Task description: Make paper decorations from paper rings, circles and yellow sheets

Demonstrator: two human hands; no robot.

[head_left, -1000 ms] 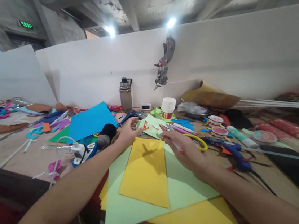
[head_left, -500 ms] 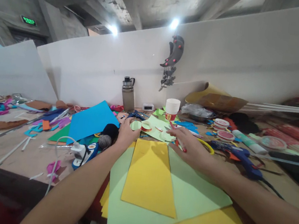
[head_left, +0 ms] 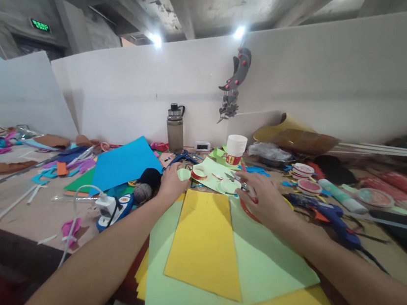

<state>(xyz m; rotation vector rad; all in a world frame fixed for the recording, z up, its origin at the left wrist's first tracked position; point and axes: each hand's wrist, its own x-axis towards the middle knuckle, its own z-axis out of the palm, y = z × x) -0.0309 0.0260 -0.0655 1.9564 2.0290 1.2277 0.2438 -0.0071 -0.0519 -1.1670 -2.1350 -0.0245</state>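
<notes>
My left hand [head_left: 174, 183] is closed in a pinch on a small round light-green paper piece [head_left: 184, 174], above the far edge of the sheets. My right hand [head_left: 263, 197] is closed around scissors; their thin grey blade [head_left: 229, 177] points left, and red parts show by the fingers. Between the hands lie a red-rimmed ring [head_left: 199, 173] and light-green paper scraps [head_left: 214, 167]. Nearest me, a yellow sheet [head_left: 206, 247] rests on a larger light-green sheet [head_left: 271, 265], with more yellow sheets beneath.
A stack of paper cups [head_left: 235, 150] and a bottle [head_left: 175, 127] stand at the back. Blue sheet [head_left: 124, 162], yarn balls [head_left: 142, 193] and a power strip with a charger [head_left: 108, 205] are at left. A blue glue gun [head_left: 329, 220] and its cord lie at right.
My right hand has shifted slightly right with the scissors, and the orange-red loop under it now shows. The green piece in my left hand has tilted and shows less of its face.
</notes>
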